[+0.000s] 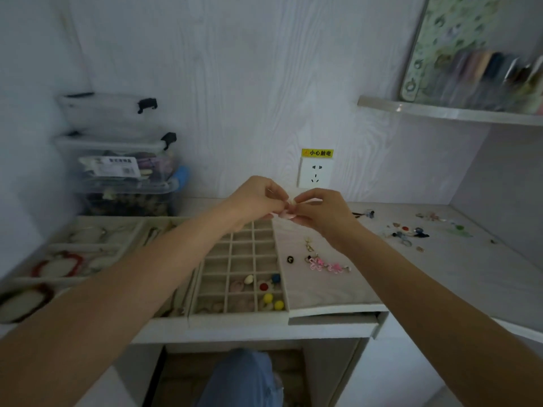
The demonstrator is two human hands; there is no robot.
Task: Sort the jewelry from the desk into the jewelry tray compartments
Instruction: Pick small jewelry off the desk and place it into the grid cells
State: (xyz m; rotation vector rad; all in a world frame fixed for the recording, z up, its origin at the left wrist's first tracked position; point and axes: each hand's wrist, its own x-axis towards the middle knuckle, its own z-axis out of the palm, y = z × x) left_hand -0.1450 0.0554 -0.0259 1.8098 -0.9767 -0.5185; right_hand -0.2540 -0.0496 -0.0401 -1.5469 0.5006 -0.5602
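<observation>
Both hands work a small pale pink piece held above the far end of the gridded tray.

The desk [426, 277] carries a gridded jewelry tray [239, 318] at centre, with wider bracelet trays [88, 248] to its left and loose jewelry to its right: pink flower earrings [326, 265] just beside the tray and a scatter of small pieces [411, 232] further off. The left hand [258, 198] and right hand [323, 214] meet fingertip to fingertip, each pinching the pink piece [286, 213]; what kind of piece it is cannot be told. It looks as if they are pairing or untangling it before placing. Best to keep it over the tray so a slip lands inside, then lower it into a free cell, or beside the pink items [236, 286] in the near rows if it matches them.
</observation>
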